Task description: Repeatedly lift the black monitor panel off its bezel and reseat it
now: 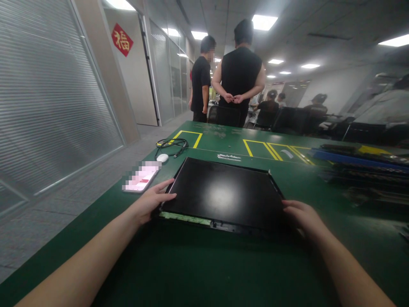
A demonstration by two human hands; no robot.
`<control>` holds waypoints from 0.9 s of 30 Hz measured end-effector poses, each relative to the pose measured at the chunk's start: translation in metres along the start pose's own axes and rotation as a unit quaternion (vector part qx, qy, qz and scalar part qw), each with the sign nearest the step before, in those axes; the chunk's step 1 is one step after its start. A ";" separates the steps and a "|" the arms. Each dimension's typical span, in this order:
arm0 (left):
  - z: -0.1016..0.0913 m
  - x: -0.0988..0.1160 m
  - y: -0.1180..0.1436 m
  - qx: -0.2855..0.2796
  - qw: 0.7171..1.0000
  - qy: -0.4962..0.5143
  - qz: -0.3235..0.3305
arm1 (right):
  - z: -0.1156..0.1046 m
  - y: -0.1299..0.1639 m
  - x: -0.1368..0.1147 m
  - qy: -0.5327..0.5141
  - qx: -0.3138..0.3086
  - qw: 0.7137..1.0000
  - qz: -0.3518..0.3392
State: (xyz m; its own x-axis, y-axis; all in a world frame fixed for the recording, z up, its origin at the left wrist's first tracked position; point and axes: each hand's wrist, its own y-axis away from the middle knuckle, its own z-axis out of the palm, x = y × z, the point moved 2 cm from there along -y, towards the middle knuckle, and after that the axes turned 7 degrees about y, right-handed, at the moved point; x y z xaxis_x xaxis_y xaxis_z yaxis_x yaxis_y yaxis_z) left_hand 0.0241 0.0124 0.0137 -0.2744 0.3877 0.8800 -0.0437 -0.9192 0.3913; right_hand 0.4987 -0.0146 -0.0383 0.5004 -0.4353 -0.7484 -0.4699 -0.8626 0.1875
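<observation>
A flat black display panel lies face up just over or on the green table; I cannot tell whether it touches the surface. Along its near edge runs a pale green strip beside dark frame parts. My left hand grips the panel's left edge, thumb on top and lower fingers hidden beneath. At the right edge, my right hand holds the panel near its near corner, with some fingers out of sight below.
Left of the panel lie a phone, a white rounded object and a coiled black cable. Stacked dark panels stand at the right. Yellow tape outlines mark the far side. Two people stand beyond the table.
</observation>
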 end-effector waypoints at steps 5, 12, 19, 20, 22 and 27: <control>0.002 -0.001 0.002 -0.001 1.000 -0.027 0.005 | 0.000 0.000 -0.001 0.030 0.022 0.999 -0.007; -0.001 -0.005 -0.001 -0.018 0.998 -0.059 0.018 | -0.001 -0.002 -0.001 0.042 0.044 0.997 -0.039; -0.001 -0.002 -0.002 0.000 0.998 -0.060 0.008 | 0.002 -0.006 0.004 0.074 0.058 0.994 -0.053; -0.002 -0.002 -0.002 0.005 0.998 -0.060 0.005 | 0.002 -0.008 0.006 0.080 0.062 0.993 -0.059; -0.003 -0.003 -0.004 0.019 0.998 -0.056 0.004 | 0.003 -0.010 0.008 0.082 0.065 0.992 -0.072; -0.005 -0.005 -0.006 0.016 0.999 -0.021 0.023 | 0.005 -0.009 0.009 0.094 0.065 0.991 -0.073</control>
State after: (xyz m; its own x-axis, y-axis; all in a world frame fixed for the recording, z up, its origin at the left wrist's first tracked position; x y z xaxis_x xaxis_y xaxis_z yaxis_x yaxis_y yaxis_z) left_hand 0.0213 0.0153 0.0057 -0.2347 0.3473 0.9079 0.0001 -0.9340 0.3574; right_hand 0.5041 -0.0101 -0.0499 0.6906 -0.3586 -0.6281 -0.4662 -0.8846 -0.0074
